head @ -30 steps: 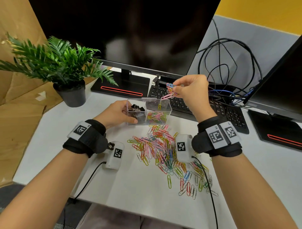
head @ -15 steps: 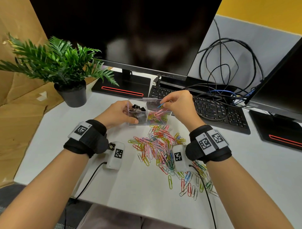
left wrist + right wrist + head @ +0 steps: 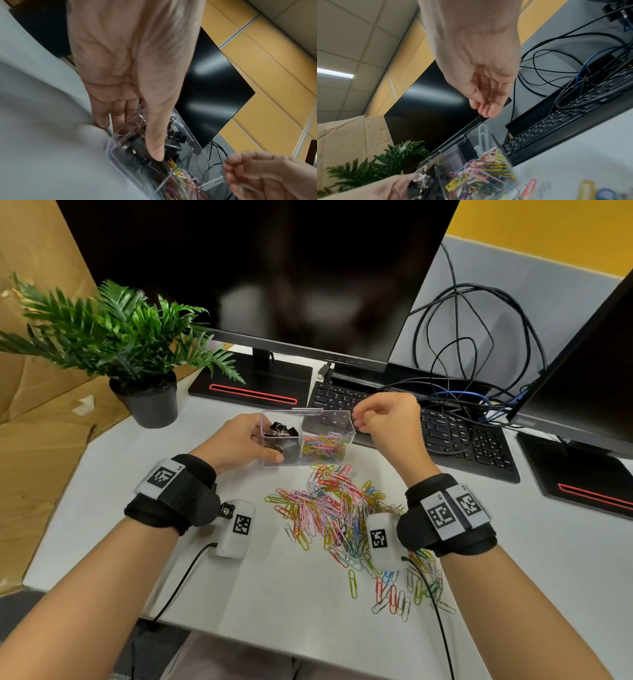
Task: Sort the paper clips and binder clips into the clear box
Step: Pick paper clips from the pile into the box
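Two hands work at the clear box (image 3: 306, 436). The left hand (image 3: 239, 441) grips the box by its left end, thumb along the near wall and fingers behind, steadying it on the table (image 3: 239, 587). The right hand (image 3: 387, 419) hovers just beside the box's right end, fingers loosely curled and holding nothing visible; a white clip stands on end under its fingertips (image 3: 485, 112) in the right-wrist view. The box has two compartments: black binder clips (image 3: 281, 433) fill the left, coloured paper clips (image 3: 323, 446) the right. A large loose pile of paper clips (image 3: 339, 515) lies on the table just in front of the box, trailing toward the near right; no binder clips are visible outside the box. Judgement: much of the sorting remains. The clips are light, stiff wire, probably slippery and prone to interlock, so a pinch at the pile edge should lift a small cluster; tangled ones may drag neighbours. The box looks light and rigid and would slide unless held.
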The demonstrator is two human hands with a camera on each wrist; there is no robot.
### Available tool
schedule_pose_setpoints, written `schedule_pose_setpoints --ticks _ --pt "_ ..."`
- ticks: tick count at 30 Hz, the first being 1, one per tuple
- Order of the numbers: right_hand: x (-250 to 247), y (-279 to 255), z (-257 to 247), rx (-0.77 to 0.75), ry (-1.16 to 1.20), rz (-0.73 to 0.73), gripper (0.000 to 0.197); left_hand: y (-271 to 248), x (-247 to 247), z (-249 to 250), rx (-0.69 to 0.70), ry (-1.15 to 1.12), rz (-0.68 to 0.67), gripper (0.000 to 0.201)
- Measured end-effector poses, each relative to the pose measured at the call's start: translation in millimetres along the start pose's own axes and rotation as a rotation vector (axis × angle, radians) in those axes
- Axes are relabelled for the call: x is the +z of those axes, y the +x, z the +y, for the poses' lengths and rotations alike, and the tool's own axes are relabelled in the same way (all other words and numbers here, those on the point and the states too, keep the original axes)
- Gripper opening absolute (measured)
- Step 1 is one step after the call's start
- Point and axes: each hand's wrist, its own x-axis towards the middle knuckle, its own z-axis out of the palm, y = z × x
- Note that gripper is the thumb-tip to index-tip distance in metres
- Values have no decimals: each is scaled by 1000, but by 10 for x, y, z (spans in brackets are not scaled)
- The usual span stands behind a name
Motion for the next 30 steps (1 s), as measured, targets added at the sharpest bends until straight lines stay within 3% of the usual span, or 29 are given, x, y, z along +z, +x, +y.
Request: schedule_pose_setpoints --ticks 3,8,14,17,25,30 --pt "-11 -33 74 112 -151 -55 31 -24 -69 -30 -15 23 29 33" --pt "67 -95 192 229 -440 -397 26 -43 -127 -67 -23 6 53 31" --pt "111 -243 108 190 -535 -662 60 -34 -137 -74 -24 26 48 33" --pt "127 -282 101 148 -574 -707 65 -33 -134 -78 -23 19 50 33" --pt "179 -280 95 130 -584 -675 27 -53 -134 -65 -21 34 52 31" --pt "163 -270 84 117 -547 -616 14 -50 -134 -69 -26 41 52 31"
